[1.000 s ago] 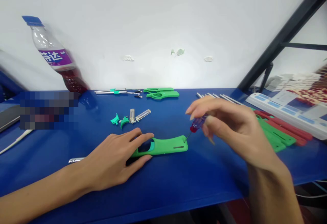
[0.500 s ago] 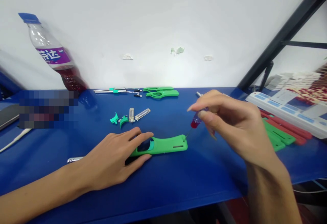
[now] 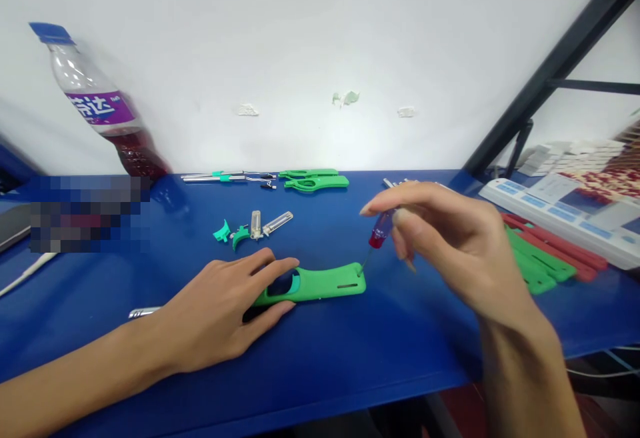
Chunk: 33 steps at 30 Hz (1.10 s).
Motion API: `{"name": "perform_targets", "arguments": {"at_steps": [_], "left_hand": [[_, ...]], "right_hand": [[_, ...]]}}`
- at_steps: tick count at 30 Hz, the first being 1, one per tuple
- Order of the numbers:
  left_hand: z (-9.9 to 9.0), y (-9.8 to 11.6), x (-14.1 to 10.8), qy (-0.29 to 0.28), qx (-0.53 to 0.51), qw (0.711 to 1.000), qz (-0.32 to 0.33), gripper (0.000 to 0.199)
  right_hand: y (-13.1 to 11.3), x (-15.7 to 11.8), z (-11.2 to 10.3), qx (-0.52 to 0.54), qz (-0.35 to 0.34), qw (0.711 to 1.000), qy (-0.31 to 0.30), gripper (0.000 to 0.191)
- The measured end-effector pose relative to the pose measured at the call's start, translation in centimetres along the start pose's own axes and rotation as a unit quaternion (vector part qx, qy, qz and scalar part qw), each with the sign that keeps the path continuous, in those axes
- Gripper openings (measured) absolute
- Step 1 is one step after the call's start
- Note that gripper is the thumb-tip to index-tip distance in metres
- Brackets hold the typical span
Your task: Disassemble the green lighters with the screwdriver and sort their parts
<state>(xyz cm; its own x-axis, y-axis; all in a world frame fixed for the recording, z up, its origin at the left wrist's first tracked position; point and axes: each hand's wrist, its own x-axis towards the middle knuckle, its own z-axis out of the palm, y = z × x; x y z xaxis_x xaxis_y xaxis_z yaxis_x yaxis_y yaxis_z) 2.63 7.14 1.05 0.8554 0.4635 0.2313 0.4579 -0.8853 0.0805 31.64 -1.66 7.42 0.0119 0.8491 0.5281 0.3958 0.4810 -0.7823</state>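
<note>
- Green casing (image 3: 325, 283) lies on the blue table (image 3: 350, 351), held down by my left hand (image 3: 220, 311), presumably against sliding.
- My right hand (image 3: 455, 241) pinches the screwdriver (image 3: 381, 230) aslant, likely keeping its tip at the casing's right end.

Soda bottle (image 3: 95, 81) with a blue cap (image 3: 52, 33) and purple label (image 3: 103, 109), dark red stuff inside, sits back left on the bench (image 3: 350, 345). White cable (image 3: 30, 273) at the left edge, white power strip (image 3: 560, 215) over right near a black frame (image 3: 555, 70). Pale stack (image 3: 585, 157) past it, maybe boxes, kinda blurry.
</note>
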Motion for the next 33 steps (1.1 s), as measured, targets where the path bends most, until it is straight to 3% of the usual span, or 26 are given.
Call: {"name": "perform_targets", "arguments": {"at_steps": [4,7,14,18,22,29,33], "left_hand": [[0.0,0.0,-0.07,-0.004,-0.002,1.0,0.002,0.042],[0.0,0.02,-0.04,-0.003,0.0,1.0,0.001,0.042],[0.07,-0.03,0.02,0.004,-0.007,1.0,0.007,0.042],[0.04,-0.06,0.08,0.001,-0.006,1.0,0.006,0.041],[0.02,-0.08,0.07,0.006,-0.005,1.0,0.011,0.042],[-0.02,-0.04,0.16,0.007,-0.005,1.0,0.016,0.041],[0.0,-0.1,0.13,0.014,-0.004,1.0,0.018,0.041]], "right_hand": [[-0.07,0.12,0.12,-0.006,-0.023,1.0,0.019,0.006],[-0.03,0.12,0.08,-0.009,-0.008,1.0,0.011,0.014],[0.06,0.01,0.26,0.008,-0.007,1.0,0.009,0.012],[0.04,-0.03,0.22,0.022,0.007,1.0,-0.02,0.013],[-0.03,0.01,0.16,0.015,-0.021,0.999,-0.029,0.004],[0.26,-0.05,0.0,0.014,-0.023,0.999,-0.039,0.012],[0.27,0.07,0.23,0.003,-0.064,0.998,-0.017,0.005]]}}
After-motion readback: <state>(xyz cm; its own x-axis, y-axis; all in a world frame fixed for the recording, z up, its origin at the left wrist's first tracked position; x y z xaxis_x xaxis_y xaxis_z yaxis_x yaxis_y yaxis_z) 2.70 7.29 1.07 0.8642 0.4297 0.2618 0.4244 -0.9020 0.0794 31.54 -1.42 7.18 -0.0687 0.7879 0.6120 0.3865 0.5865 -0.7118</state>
